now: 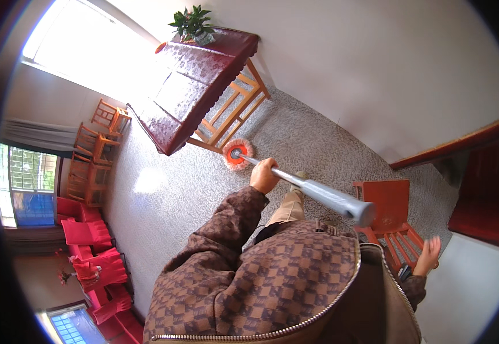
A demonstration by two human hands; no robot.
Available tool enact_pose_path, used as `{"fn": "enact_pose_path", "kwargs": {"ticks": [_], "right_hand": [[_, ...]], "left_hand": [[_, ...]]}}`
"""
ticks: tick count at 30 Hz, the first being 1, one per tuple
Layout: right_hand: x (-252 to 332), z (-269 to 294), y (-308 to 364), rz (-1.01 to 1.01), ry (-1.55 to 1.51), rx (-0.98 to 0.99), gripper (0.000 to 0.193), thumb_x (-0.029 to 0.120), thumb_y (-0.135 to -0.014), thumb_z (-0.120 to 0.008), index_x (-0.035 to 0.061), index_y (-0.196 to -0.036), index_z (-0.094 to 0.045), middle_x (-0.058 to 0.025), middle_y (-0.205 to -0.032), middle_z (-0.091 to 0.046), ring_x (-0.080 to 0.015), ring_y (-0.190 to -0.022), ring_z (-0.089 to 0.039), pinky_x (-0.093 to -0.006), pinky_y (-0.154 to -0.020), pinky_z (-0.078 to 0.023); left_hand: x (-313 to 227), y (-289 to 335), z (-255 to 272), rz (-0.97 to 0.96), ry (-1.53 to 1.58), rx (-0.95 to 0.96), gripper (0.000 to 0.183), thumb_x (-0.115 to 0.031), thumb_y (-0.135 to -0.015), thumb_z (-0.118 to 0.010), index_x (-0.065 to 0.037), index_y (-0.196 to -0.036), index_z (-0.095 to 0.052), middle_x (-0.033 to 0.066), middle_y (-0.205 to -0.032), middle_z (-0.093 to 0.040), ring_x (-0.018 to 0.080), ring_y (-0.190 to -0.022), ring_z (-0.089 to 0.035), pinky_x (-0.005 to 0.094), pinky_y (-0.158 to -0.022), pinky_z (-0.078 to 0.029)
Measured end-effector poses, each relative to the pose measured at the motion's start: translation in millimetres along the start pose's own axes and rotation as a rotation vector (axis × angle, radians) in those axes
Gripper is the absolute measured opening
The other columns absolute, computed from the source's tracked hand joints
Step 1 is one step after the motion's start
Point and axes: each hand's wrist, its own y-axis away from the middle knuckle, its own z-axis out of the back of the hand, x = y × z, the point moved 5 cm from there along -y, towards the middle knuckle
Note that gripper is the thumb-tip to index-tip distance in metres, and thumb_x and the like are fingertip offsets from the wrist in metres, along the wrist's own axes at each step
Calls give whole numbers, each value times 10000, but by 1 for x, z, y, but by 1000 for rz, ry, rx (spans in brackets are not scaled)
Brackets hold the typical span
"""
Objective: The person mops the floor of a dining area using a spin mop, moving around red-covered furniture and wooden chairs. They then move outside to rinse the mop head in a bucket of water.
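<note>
Overlapping the reddish chair (388, 200), the mop (313, 190) partly hides its solid panel.

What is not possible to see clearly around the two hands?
Head view: gripped part of the mop handle, covered by the left hand.
Head view: floor beneath the mop head, which hides it.
Head view: dark object by the right hand, too small to identify.

You can read no text, label, number or sign here. Nothing legible stands on the mop (331, 199) in your left hand (265, 176) or the red chair (383, 202) near your right hand (429, 255); the checked sleeve (222, 222) behind your left hand shows no readable letters.
</note>
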Motion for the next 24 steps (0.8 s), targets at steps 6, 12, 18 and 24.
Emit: {"fn": "enact_pose_path", "kwargs": {"ticks": [6, 12, 18, 24], "right_hand": [[345, -180, 31, 293, -653, 1084, 962, 511, -722, -737, 1, -1400, -283, -191, -1394, -396, -298, -1295, -390, -458, -1084, -246], [479, -269, 23, 550, -733, 1315, 288, 283, -756, -743, 67, -763, -553, -93, -813, -639, -253, -914, -608, -450, -1006, -355], [490, -311, -15, 540, -598, 1184, 195, 200, -777, -687, 82, -788, -532, -91, -827, -624, -256, -911, -594, -484, -1005, -350], [456, -292, -54, 414, -589, 941, 183, 187, -795, -640, 86, -808, -489, -97, -826, -592, -262, -910, -576, -485, -993, -365]], "left_hand": [[-9, -48, -20, -130, 93, 41, 173, -161, -654, -695, -50, -742, -595, 116, -772, -622, 330, -821, -601, 423, -737, -481], [12, -110, 2, -111, 88, -198, 217, -172, -693, -729, -60, -688, -543, 119, -709, -574, 326, -736, -560, 411, -675, -438], [29, -189, -2, -140, 138, -286, 196, -135, -687, -718, -67, -655, -537, 106, -693, -558, 324, -723, -538, 409, -682, -423], [-1, -216, -35, -259, 197, -203, 199, -108, -640, -732, -93, -628, -534, 80, -674, -558, 308, -709, -558, 402, -724, -432]]}}
